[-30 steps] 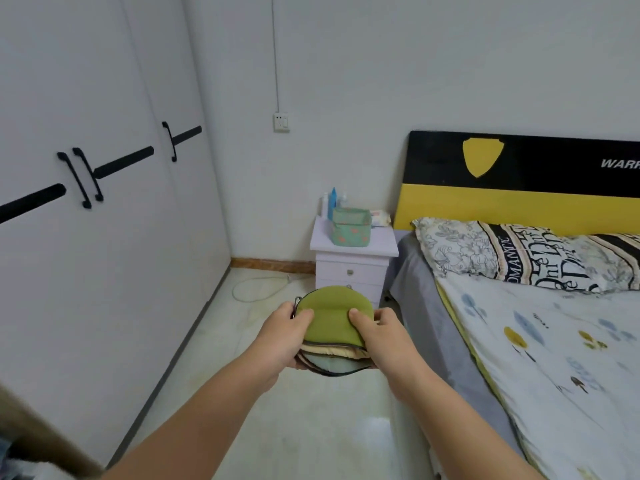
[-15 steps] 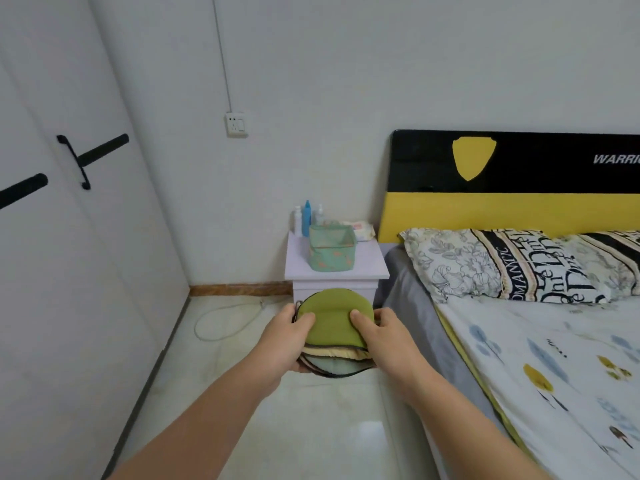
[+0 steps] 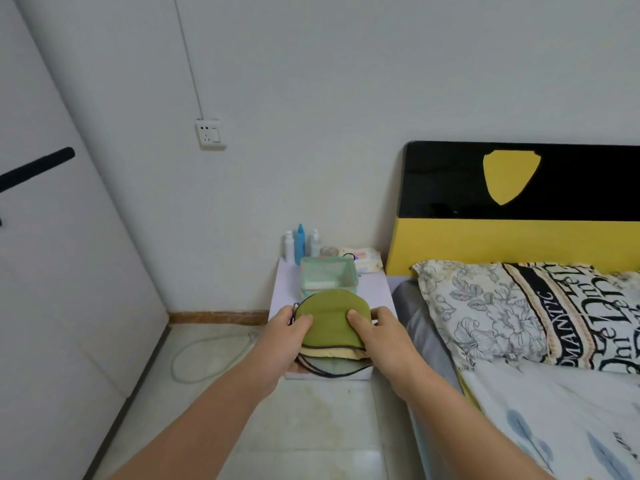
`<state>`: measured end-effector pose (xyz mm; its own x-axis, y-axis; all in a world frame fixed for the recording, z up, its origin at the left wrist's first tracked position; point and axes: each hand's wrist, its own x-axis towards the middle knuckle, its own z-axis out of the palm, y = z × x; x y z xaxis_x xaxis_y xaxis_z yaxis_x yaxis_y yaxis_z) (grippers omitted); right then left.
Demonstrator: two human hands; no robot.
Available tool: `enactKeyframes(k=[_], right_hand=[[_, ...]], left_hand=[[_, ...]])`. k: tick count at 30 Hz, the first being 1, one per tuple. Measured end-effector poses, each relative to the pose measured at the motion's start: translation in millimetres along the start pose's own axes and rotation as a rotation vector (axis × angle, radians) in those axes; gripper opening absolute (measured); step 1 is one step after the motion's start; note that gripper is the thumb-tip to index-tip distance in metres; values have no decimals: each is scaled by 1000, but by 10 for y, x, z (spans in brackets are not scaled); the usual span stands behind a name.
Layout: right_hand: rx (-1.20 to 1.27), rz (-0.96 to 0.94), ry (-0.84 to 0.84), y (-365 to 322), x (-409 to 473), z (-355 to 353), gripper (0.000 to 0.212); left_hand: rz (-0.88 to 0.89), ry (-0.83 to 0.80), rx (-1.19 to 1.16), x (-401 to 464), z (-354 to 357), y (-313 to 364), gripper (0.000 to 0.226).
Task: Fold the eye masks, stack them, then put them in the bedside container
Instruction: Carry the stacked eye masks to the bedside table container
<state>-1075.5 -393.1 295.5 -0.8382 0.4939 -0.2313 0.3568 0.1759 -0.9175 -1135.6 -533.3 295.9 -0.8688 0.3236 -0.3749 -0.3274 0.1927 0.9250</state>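
**Folded stack held in front of the bedside container**

At far left stands a white wardrobe door (image 3: 69, 271); a loose cable (image 3: 207, 358) loops on the floor beside it. Next comes the left hand (image 3: 277, 344), thumb pressed on top and fingers under, clamped on the stack of eye masks (image 3: 330, 336). The stack hangs in the air between both hands, over the near part of the nightstand (image 3: 375, 292) and just short of the green fabric container (image 3: 327, 277), whose mouth is open. The right hand (image 3: 384, 341) pinches the stack's other side the same way. To the right lie the pillow (image 3: 519, 313) and the bed.

The masks look light, soft and floppy, with thin elastic straps dangling at the near edge. Squeezing both flanks should keep the layers from sliding apart; a one-sided hold would likely let them fan open.
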Motion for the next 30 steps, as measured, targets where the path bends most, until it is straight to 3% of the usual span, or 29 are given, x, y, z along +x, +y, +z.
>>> enactKeyframes(k=[25, 30], right_hand=[[18, 181, 46, -88, 3684, 400, 39], [-32, 237, 30, 141, 4178, 504, 43]], left_hand=[[-137, -36, 119, 3828, 236, 597, 9], [-199, -25, 152, 4311, 305, 414, 27]])
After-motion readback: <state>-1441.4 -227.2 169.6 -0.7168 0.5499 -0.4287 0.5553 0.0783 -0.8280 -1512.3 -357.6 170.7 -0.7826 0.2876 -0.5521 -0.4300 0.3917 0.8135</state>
